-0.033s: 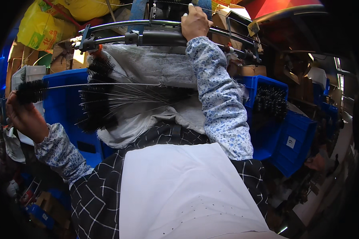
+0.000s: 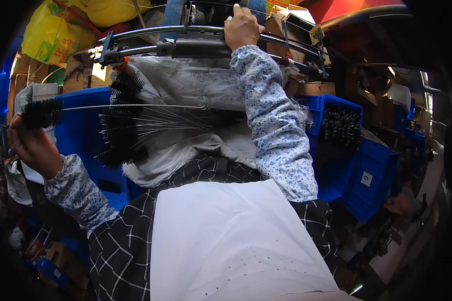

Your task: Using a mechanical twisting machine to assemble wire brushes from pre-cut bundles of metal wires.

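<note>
My left hand [image 2: 34, 148] pinches the bristled end of a black wire brush [image 2: 42, 114]. The brush's twisted wire stem [image 2: 135, 106] stretches level to the right and ends in a small loop. My right hand [image 2: 243, 29] is closed at the upper rail of a metal frame [image 2: 201, 48] with two parallel rods; what its fingers hold is hidden. A thin wire passes close to those fingertips. Below the held stem, a bundle of similar black brushes [image 2: 123, 123] lies fanned out on a grey cloth [image 2: 186, 78] over my lap, bristles to the left.
A blue crate [image 2: 83, 100] stands at the left. On the right, another blue crate [image 2: 341, 103] holds black brushes [image 2: 341, 128], beside a tilted blue bin [image 2: 369, 175]. Yellow bags [image 2: 55, 35] and cardboard boxes lie behind the frame.
My right hand has shifted slightly left along the frame. The held brush and my left fingers have moved a little to the right.
</note>
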A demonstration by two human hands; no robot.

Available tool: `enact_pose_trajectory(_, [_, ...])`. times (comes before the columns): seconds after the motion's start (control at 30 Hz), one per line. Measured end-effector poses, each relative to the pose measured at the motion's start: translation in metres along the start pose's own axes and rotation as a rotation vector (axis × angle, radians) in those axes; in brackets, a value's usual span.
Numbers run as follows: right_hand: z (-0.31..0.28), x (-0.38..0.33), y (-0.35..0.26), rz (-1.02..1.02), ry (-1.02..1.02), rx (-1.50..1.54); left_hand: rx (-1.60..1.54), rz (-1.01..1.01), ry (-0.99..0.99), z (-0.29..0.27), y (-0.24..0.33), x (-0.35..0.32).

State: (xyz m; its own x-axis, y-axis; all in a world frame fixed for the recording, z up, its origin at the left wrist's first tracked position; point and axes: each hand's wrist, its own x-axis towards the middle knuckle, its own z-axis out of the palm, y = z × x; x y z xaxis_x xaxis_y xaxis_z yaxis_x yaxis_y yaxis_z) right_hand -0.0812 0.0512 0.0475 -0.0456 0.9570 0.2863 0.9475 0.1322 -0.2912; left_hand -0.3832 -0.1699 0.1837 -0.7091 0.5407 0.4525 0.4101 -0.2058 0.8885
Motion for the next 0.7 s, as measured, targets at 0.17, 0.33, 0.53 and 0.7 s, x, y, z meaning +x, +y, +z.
enact_pose_trajectory(0.17, [0.003, -0.001, 0.005, -0.003, 0.052, 0.032, -0.020, 0.013, -0.090, 0.019, -0.001, -0.005])
enact_pose_trajectory(0.33, [0.002, 0.001, 0.046, -0.105, 0.075, 0.071, 0.087, 0.074, -0.118, 0.006, 0.002, -0.007])
enact_pose_trajectory(0.53, [-0.012, 0.021, 0.105, -0.004, -0.147, 0.192, -0.206, -0.034, -0.145, 0.016, -0.001, -0.012])
enact_pose_trajectory(0.7, [-0.013, 0.055, 0.144, -0.054, -0.111, -0.310, -0.240, -0.094, -0.386, 0.065, 0.011, -0.026])
